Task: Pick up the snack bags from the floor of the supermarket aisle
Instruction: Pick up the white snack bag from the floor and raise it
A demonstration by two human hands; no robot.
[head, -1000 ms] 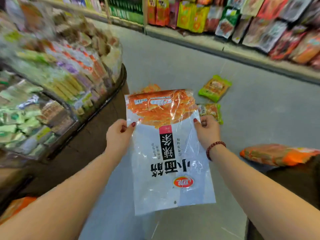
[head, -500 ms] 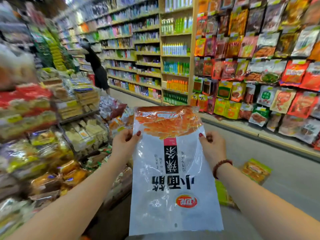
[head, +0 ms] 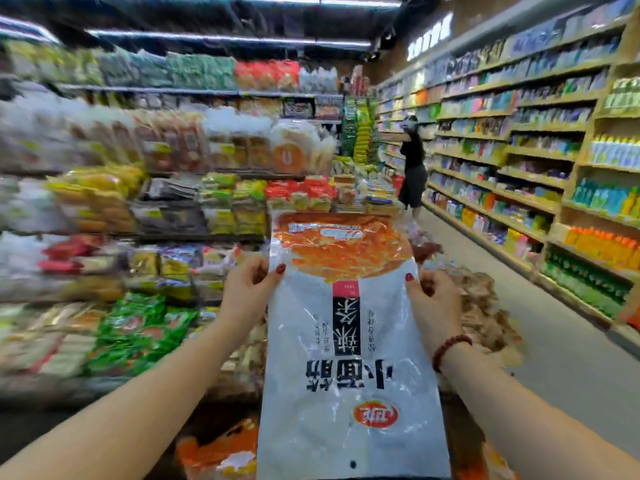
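My left hand and right hand each pinch a side edge of the snack bag, thumbs in front; fingers behind it hidden; left shelves blurred.

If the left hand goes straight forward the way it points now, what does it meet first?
Probably the shelved snack packs just beyond it, though depth is unclear. The left hand grips the edge of the white bag.

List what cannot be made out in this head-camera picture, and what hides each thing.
Head view:
left shelves: motion blur, labels unreadable.
snack bag: lower end cut by frame edge.
left hand, right hand: fingers hidden behind the bag.
orange packs below: partly hidden by the bag.
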